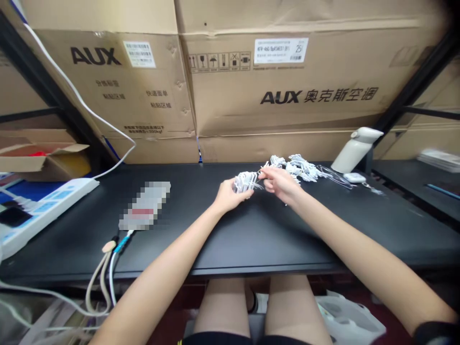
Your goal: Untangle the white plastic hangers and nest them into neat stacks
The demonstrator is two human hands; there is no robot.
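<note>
Bare forearms point(167, 266) are slanting inward, left hand point(227, 195) gripping a looped white-cord bundle point(245, 182), ideally steadily, right hand point(282, 183) pinching a thin wire-like strand point(258, 171).

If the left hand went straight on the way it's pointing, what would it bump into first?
Probably the right hand, just beyond the white bundle that the left hand holds, though depth is hard to judge.

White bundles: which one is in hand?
The bundle gripped by the left hand; the other bundles lie on the black tabletop, beyond the right hand.
</note>
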